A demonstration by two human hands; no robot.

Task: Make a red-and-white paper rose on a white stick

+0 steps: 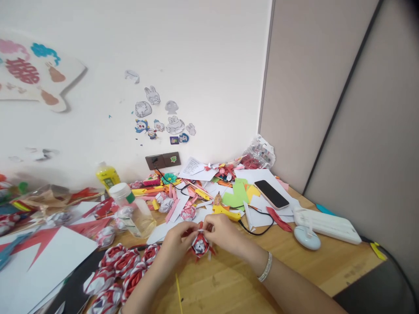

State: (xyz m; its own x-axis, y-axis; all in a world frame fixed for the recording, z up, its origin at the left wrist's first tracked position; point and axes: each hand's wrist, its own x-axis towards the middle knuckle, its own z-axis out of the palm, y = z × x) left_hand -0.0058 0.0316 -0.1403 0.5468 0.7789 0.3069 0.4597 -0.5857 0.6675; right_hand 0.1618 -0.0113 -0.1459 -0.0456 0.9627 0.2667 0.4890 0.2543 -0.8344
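Note:
Between my two hands is a red and white paper flower (200,245), held just over the wooden table (225,283). My left hand (178,240) pinches its upper left edge with thumb and forefinger. On the other side, the fingers of my right hand (220,229) are closed on the flower's top edge; the fingertips are partly hidden. Several finished-looking red and white paper flowers (114,266) lie in a cluster beside my left forearm. Just beyond my right hand rests a yellow glue gun (226,213) with a black cord.
A black phone (271,194), a white power strip (327,223) and a pale blue mouse (307,237) lie at the right. Paper scraps (235,194) cover the back. A clear plastic jar (132,209) and a yellow bottle (108,175) stand left; white paper sheets (62,261) lie nearer.

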